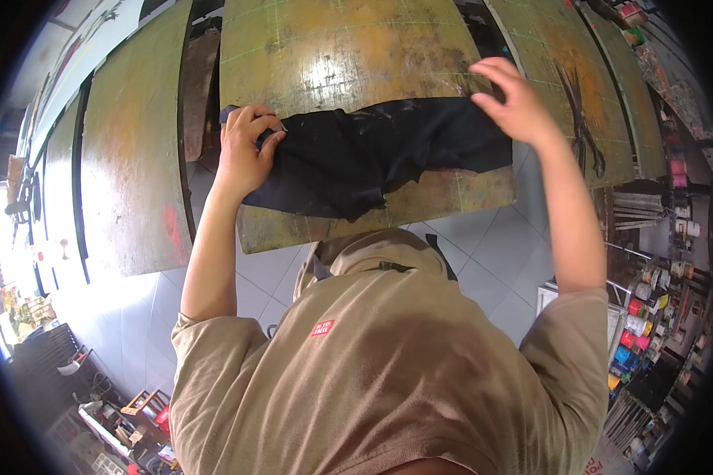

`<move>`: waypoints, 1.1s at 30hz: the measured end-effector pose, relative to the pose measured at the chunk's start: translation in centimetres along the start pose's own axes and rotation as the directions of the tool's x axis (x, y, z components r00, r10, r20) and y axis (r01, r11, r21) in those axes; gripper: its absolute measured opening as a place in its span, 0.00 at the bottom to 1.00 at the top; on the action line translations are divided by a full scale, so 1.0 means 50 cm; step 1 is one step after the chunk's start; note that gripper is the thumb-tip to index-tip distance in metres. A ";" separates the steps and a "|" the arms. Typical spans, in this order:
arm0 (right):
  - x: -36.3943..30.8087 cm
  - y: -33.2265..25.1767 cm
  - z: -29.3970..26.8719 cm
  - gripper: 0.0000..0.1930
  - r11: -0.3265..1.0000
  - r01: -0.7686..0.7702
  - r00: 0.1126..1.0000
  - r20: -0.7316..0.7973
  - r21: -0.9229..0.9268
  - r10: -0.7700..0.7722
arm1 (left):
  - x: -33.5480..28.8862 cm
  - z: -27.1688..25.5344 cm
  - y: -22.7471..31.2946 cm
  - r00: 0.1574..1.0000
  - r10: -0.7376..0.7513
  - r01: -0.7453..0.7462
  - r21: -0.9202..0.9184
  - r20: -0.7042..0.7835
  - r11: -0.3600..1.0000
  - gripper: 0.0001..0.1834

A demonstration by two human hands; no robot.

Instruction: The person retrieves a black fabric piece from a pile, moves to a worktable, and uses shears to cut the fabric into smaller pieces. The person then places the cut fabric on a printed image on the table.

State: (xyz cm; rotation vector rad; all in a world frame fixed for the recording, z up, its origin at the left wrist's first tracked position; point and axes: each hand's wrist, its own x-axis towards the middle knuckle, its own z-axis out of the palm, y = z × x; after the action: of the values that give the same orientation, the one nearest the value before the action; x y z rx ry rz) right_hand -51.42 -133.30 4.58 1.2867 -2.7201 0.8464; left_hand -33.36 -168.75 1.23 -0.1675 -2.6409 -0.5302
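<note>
The left hand (249, 150) is curled over the left end of a dark black, creased piece of cloth (333, 166), its thumb and forefinger drawn together with a bit of the fabric between them. A short dark-blue bit of fabric (228, 113) pokes out just left of these fingers. From there the black cloth stretches across to below the right hand (524, 107), whose fingers (495, 66) are apart: the thumb stands off from the others, close to the cloth's upper right edge. Whether that thumb touches the fabric cannot be told.

Under the cloth, and beneath both sets of fingers, lies a yellow-green, paint-stained bench (317, 55) ruled with thin green grid lines; it shows bare above the cloth and in a strip along its lower edge. To the left of the left fingers is a similar yellow-green board (131, 150) with a red smear near its lower edge. To the right of the right fingers, a long, dark, thin object (582, 134), its kind unclear, lies on another stained board (547, 47). Far below the right fingers stand small, brightly coloured containers (634, 324); grey floor tiles (483, 245) show nearer.
</note>
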 end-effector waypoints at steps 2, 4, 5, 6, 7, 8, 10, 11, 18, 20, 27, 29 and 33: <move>0.008 -0.008 0.043 0.18 0.990 0.028 0.996 0.086 -0.137 -0.016 | -0.004 -0.003 0.000 0.998 -0.061 0.064 -0.114 0.026 0.991 0.06; 0.004 -0.009 0.043 0.15 0.995 0.052 0.993 0.111 -0.084 -0.042 | -0.006 -0.019 -0.002 0.976 -0.200 0.216 -0.310 0.083 0.926 0.04; -0.002 -0.010 0.040 0.14 1.000 0.008 0.991 0.137 -0.030 -0.004 | -0.010 -0.036 0.003 0.915 -0.338 0.400 -0.378 0.221 0.835 0.03; -0.008 -0.010 0.035 0.12 0.999 -0.039 0.986 0.165 0.022 0.035 | -0.015 -0.045 -0.006 0.815 -0.437 0.577 -0.459 0.381 0.676 0.04; -0.013 -0.011 0.029 0.10 0.993 -0.089 0.978 0.195 0.073 0.074 | -0.017 -0.043 -0.017 0.814 -0.422 0.581 -0.525 0.400 0.622 0.05; -0.015 -0.021 0.023 0.09 0.980 -0.187 0.957 0.239 0.066 0.166 | -0.021 -0.043 -0.021 0.812 -0.406 0.584 -0.582 0.420 0.565 0.05; -0.011 -0.036 0.013 0.07 0.925 -0.379 0.883 0.316 0.039 0.348 | 0.006 -0.055 0.020 0.668 -0.524 0.741 -0.417 0.528 0.526 0.06; -0.012 -0.031 0.014 0.07 0.950 -0.310 0.907 0.309 0.028 0.287 | 0.018 -0.063 0.035 0.590 -0.577 0.801 -0.325 0.564 0.502 0.06; -0.004 0.011 -0.003 0.08 0.994 -0.067 0.972 0.230 0.087 0.046 | 0.033 -0.061 0.007 0.735 -0.469 0.675 -0.474 0.489 0.565 0.06; 0.007 0.012 -0.024 0.09 0.946 -0.261 0.916 0.358 0.192 0.180 | 0.053 -0.083 0.004 0.739 -0.434 0.671 -0.504 0.516 0.544 0.05; 0.076 0.011 -0.068 0.16 0.891 -0.405 0.883 0.342 0.207 0.322 | 0.128 -0.112 -0.047 0.851 -0.279 0.515 -0.601 0.445 0.611 0.09; 0.091 -0.015 -0.102 0.14 0.975 -0.207 0.973 0.126 0.080 0.196 | 0.156 -0.150 -0.020 0.891 -0.321 0.452 -0.545 0.322 0.706 0.10; 0.081 -0.048 -0.122 0.08 1.000 -0.001 0.989 -0.147 0.010 0.003 | 0.147 -0.191 0.034 0.981 -0.147 0.113 -0.242 -0.129 0.964 0.04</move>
State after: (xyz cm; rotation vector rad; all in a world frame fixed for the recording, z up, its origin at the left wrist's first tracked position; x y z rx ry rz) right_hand -53.62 -134.50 11.85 1.1725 -2.6069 0.9176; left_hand -35.81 -170.69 12.96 -0.0235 -2.4531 -0.8646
